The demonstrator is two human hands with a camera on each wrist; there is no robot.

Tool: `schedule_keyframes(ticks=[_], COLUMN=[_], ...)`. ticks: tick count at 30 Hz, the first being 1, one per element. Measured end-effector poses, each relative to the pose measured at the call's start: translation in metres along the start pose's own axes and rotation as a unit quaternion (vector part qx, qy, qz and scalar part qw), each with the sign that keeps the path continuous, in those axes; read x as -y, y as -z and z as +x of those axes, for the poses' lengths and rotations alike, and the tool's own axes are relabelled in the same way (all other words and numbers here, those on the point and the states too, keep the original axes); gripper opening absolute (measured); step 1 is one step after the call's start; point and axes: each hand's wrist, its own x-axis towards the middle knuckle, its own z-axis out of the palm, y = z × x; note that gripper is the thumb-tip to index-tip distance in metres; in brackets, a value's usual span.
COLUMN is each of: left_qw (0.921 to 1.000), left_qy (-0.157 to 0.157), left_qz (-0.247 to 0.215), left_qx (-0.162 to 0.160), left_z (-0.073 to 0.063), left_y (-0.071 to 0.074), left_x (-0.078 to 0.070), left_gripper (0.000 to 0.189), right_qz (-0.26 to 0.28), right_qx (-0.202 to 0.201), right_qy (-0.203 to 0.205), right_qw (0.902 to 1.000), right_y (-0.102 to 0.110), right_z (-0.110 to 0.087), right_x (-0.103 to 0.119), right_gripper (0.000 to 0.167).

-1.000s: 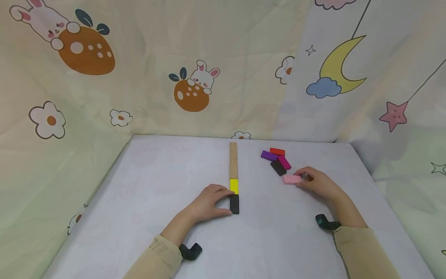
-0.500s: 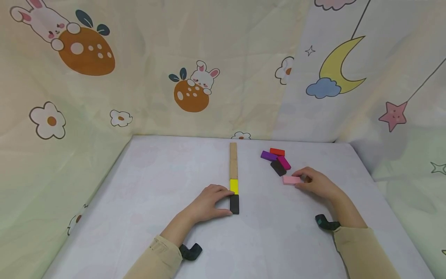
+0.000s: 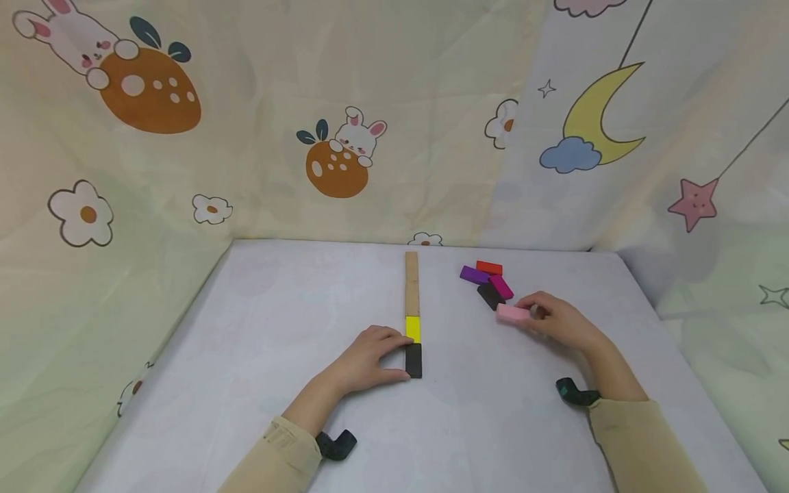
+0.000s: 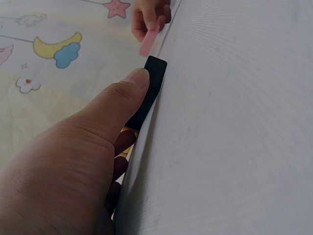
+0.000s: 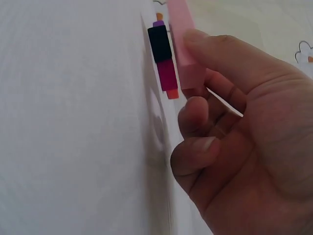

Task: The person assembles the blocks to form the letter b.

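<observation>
Thumb and index finger of my left hand (image 3: 368, 359) hold the black block (image 3: 414, 361) at the near end of a straight row. The thumb lies against this block in the left wrist view, and the index fingertip reaches where it meets the yellow block (image 3: 413, 329). Beyond the yellow one, wooden-coloured blocks (image 3: 411, 284) continue the line. My right hand (image 3: 561, 323) pinches a pink block (image 5: 182, 44) by one end between thumb and fingers. In the right wrist view the pink block stands off the white surface, with its other fingers curled below.
Past the pink block lies a loose cluster: a second black block (image 3: 491, 296), a magenta block (image 3: 502, 287), a purple block (image 3: 474, 275) and a red block (image 3: 490, 268). The white table surface (image 3: 481, 424) meets a patterned cloth wall (image 3: 431, 171) at the back.
My right hand has raised the pink block slightly, and its free end has shifted a little up and left. The left hand and the row stay in place.
</observation>
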Motion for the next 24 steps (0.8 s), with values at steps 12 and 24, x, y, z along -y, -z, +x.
schedule_keyframes(ticks=[12, 24], left_qw=[1.0000, 0.9999], left_qy=[-0.004, -0.009], left_qz=[0.002, 0.002], left_qx=[-0.002, -0.009], left_z=[-0.001, 0.000], left_y=[-0.001, -0.001], left_x=[0.001, 0.001], left_gripper=[0.062, 0.062], right_qz=[0.008, 0.048], right_qx=[-0.040, -0.037], right_qy=[0.038, 0.031], right_qw=[0.9985, 0.9977], right_y=[-0.013, -0.044], right_z=[0.007, 0.046], right_x=[0.048, 0.103], right_gripper=[0.038, 0.037])
